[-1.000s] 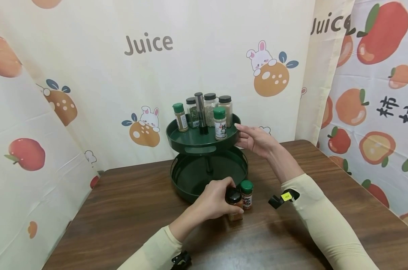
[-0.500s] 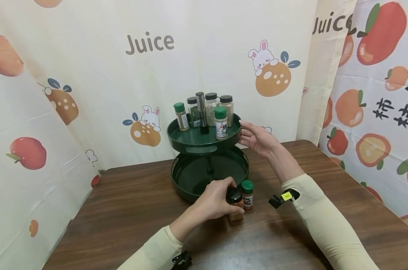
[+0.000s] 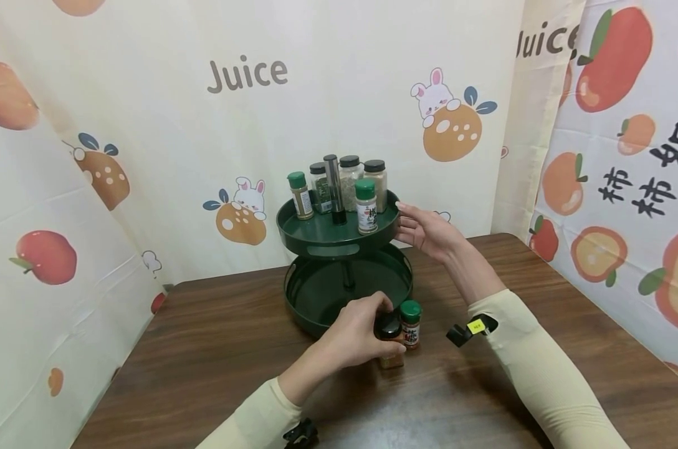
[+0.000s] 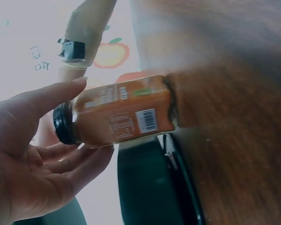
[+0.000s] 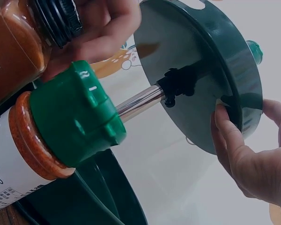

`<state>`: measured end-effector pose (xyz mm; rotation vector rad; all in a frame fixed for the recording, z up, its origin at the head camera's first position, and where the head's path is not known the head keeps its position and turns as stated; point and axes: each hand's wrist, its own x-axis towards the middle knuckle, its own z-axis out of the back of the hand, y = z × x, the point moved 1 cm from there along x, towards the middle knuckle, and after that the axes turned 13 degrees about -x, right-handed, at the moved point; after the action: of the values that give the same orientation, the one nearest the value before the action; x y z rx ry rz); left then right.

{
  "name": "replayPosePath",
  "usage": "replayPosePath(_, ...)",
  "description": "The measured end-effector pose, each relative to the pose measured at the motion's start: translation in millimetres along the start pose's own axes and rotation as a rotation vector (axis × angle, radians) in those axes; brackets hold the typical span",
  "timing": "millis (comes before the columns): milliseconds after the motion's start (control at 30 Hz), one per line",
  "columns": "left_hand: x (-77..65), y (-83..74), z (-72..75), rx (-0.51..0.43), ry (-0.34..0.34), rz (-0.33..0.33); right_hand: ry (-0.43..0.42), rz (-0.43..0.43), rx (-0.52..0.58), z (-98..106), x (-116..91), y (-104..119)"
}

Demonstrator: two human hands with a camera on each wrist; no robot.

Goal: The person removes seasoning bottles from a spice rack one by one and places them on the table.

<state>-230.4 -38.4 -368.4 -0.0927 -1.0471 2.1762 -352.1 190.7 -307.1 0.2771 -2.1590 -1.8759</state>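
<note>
My left hand (image 3: 354,330) holds a square spice jar (image 3: 392,359) by its black-lidded upper part, thumb on one side and fingers on the other. Orange-brown powder and a barcode label show on the jar (image 4: 124,115) in the left wrist view. Just behind it on the table is a green-capped spice bottle (image 3: 410,327) with reddish contents. My right hand (image 3: 430,236) pinches the right rim of the green upper tray (image 3: 316,240) of a two-tier turntable rack. In the right wrist view the fingers of this hand (image 5: 253,164) lie under the tray, the thumb outside its wall.
Several spice jars stand around the post (image 3: 333,187) on the upper tray, among them a green-capped bottle (image 3: 367,209) at the front. Below is the green lower tray (image 3: 302,319), its bare floor showing. The wooden table (image 3: 215,362) meets printed curtains at the back and sides.
The head view has shifted slightly. Both hands keep their holds, and the jar, bottle and rack stay where they were.
</note>
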Motion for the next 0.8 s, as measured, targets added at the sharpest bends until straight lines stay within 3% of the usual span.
replayPosePath(300, -1.2, -8.5, 8.1, -0.028, 0.003, -0.024, 0.011, 0.012, -0.002, 1, 0, 0)
replayPosePath(533, -6.2, -18.0, 19.9, -0.124, -0.037, -0.041, 0.008, 0.006, 0.003, 0, 1, -1)
replayPosePath(800, -9.3, -27.0, 39.6, -0.132, -0.099, -0.055, 0.002, -0.003, -0.005, 2, 2, -1)
